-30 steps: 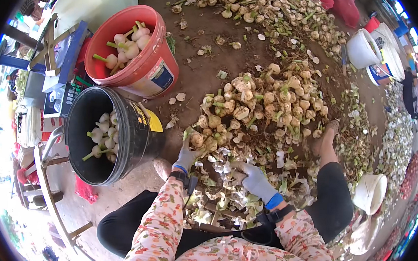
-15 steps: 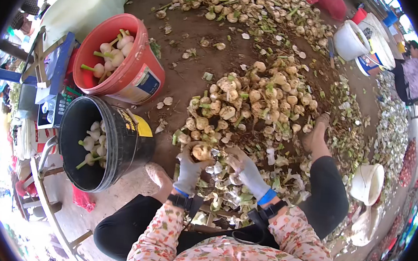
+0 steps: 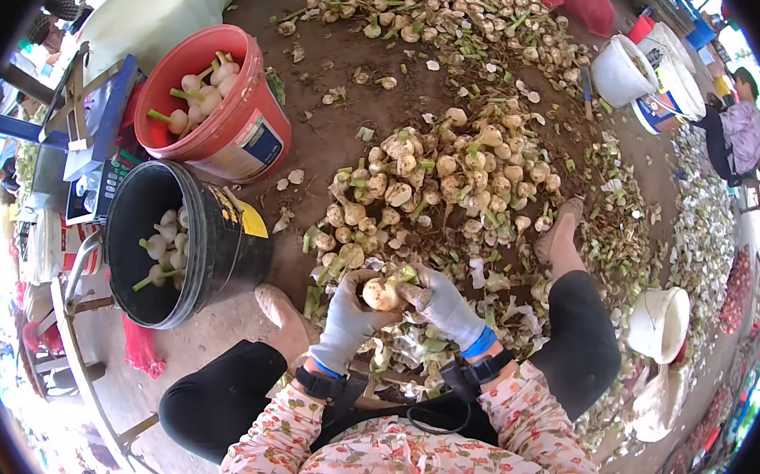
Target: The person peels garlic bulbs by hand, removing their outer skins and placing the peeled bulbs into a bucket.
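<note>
My left hand [image 3: 345, 321], in a grey-white glove, is wrapped round a garlic bulb [image 3: 381, 294] with dirty outer skin. My gloved right hand [image 3: 447, 310] closes on the same bulb from the other side, by its green stem end; its fingertips are partly hidden. Just beyond both hands rises a heap of unpeeled garlic bulbs [image 3: 455, 167]. Peeled skins and leaf scraps [image 3: 411, 354] lie beneath my wrists. To the left, a black bucket [image 3: 219, 265] and a red bucket [image 3: 252, 109] hold clean white garlic bulbs with short stems.
Another garlic pile [image 3: 431, 16] spreads at the back. White buckets [image 3: 622, 73] stand at the back right, and a white pail [image 3: 659, 322] sits by my right knee. A metal-framed rack [image 3: 77, 348] is at left. Another person [image 3: 740, 130] sits far right.
The garlic bulb has come closer to me and is now gripped between both hands, its stem end towards the right hand. The view has shifted slightly.
</note>
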Demonstrator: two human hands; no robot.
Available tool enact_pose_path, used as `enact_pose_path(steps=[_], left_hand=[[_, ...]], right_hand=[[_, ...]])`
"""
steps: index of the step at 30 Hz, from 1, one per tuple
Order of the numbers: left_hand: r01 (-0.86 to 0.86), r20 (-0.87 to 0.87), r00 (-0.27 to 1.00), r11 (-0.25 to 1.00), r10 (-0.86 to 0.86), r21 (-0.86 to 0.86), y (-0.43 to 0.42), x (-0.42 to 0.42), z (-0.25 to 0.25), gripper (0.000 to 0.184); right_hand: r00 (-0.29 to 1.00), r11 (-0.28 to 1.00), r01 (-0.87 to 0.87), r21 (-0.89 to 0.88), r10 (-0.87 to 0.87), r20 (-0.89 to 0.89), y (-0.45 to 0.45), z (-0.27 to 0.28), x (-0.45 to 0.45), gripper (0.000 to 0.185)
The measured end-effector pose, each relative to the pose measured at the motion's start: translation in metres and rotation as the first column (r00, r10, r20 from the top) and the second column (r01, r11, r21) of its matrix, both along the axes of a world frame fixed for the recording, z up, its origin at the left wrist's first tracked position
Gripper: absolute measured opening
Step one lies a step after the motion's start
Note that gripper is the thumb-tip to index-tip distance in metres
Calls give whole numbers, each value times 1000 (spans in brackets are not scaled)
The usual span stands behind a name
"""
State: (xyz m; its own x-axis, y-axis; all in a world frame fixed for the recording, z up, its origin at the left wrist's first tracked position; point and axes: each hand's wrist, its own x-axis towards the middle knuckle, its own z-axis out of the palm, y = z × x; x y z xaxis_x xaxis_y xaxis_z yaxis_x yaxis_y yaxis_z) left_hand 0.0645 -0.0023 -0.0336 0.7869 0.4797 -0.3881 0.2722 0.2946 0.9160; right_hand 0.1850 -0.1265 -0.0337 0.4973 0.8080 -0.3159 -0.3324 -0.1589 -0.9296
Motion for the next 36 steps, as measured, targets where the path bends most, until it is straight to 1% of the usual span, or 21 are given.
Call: enact_pose_path(steps=[2, 3, 6, 7, 8, 10, 11, 14, 18, 19, 22, 23, 26, 27, 28, 30, 31, 32, 34, 35, 36], left_hand=[[23, 17, 1000, 904, -17, -427, 7, -8, 4, 64], [38, 65, 998, 856, -5, -515, 6, -11, 5, 59], [111, 199, 978, 661, 59, -742, 2, -21, 9, 49], [242, 306, 952, 539, 31, -807, 6, -20, -8, 53], [211, 282, 958, 520, 61, -828, 5, -24, -14, 53], [146, 228, 966, 478, 118, -866, 4, -23, 4, 55], [1, 166, 972, 702, 167, -713, -4, -18, 16, 60], [-60, -40, 998, 968, 52, -244, -7, -24, -3, 63], [-120, 134, 968, 865, 210, -487, -5, -26, 10, 68], [-133, 118, 969, 860, 218, -492, -4, -28, 8, 67], [-57, 275, 954, 973, 119, -223, -6, -22, 6, 67], [-58, 264, 958, 976, 113, -208, -3, -22, -3, 61], [-66, 158, 979, 936, 127, -346, -3, -19, 0, 53], [-85, 108, 976, 793, 187, -603, -4, -24, 7, 41], [-141, 95, 953, 696, 289, -704, -11, -18, 23, 38], [-84, 169, 925, 617, 339, -782, -1, -23, 6, 33], [49, 297, 945, 836, 139, -547, 7, -27, -7, 32], [189, 352, 931, 950, -93, -250, 16, -32, -20, 31], [212, 415, 904, 951, -102, -227, 19, -34, -18, 28], [115, 431, 891, 851, 139, -512, 15, -35, -18, 25], [44, 373, 851, 658, 370, -752, 11, -34, -8, 23]], right_hand=[[990, 999, -49, -6, 48, -136, -5, 14, 4, 19], [993, 994, -106, -25, 105, -52, -8, 9, 5, 19], [949, 989, -37, 141, -10, 314, -5, 1, -2, 18], [937, 989, -11, 145, -40, 346, -5, 3, -4, 22], [923, 989, 13, 149, -70, 378, -6, 7, -7, 25], [924, 991, 63, 116, -102, 368, -6, 8, -11, 28], [938, 993, 87, 77, -108, 329, -7, 4, -12, 27], [986, 994, 105, -26, -101, 133, -8, 12, -14, 22], [966, 998, 68, -8, -68, -249, -16, 19, -3, 14], [984, 997, 72, -11, -73, -163, -13, 22, -8, 13], [992, 992, -116, -49, 118, 50, -13, 28, -19, 15], [988, 987, -144, 76, 147, -39, -13, 21, -26, 16], [960, 958, -271, -91, 276, 45, -14, 35, -27, 23], [967, 994, -43, -103, 15, -253, -16, 56, -26, 29], [951, 1000, -6, 0, 5, -308, -18, 52, -26, 31], [909, 977, 78, 198, 12, -417, -27, 29, -27, 34], [949, 961, 70, 267, 19, -316, -28, 18, -28, 33], [984, 972, -4, 237, 46, -171, -34, 12, -28, 38], [986, 980, -131, 147, 114, 121, -35, 17, -26, 50], [924, 966, -91, 244, 174, -341, -36, 22, -27, 46], [934, 959, -185, 214, 239, -264, -34, 35, -28, 44]])
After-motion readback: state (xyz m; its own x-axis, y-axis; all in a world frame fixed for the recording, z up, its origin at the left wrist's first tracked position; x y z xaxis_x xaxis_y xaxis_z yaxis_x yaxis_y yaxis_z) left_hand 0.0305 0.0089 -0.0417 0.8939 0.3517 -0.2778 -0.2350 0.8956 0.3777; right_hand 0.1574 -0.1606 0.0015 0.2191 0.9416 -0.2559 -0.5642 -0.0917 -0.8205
